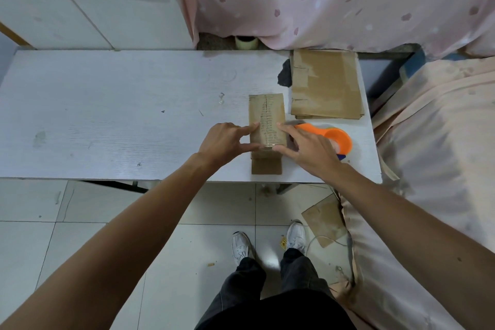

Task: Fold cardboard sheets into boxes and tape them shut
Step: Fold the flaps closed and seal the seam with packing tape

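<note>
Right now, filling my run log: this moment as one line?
box: folded, on table | left hand: presses box | right hand: presses box | dispenser: right of box | sheets: stacked beyond dispenser

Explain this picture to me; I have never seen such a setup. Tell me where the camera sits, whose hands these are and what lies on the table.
There is no machine here. A person wears one camera on the head, and it looks forward and down at their own hands. The left hand and the right hand press with straight fingers on a small cardboard box that stands on the white table; neither hand grips it. Beside the box lie an orange tape dispenser and a stack of flat cardboard sheets.
</note>
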